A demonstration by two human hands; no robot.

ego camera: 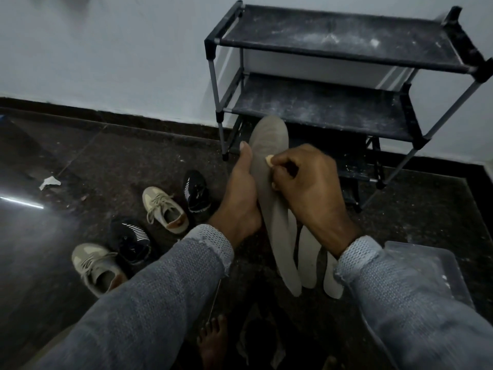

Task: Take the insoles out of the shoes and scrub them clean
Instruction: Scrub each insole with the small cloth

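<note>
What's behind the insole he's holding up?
Behind the top insole, more insoles fan out, their lower ends showing beneath the right hand. How many the left hand holds cannot be told. Further back stands the shoe rack, its lowest tier partly covered.

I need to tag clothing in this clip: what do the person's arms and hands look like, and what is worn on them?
Both arms wear long grey knit sleeves with a fine woven texture. The cuffs are a lighter, open-mesh knit with frayed edges. The left hand and right hand are bare: no gloves, rings or watch visible.
</note>
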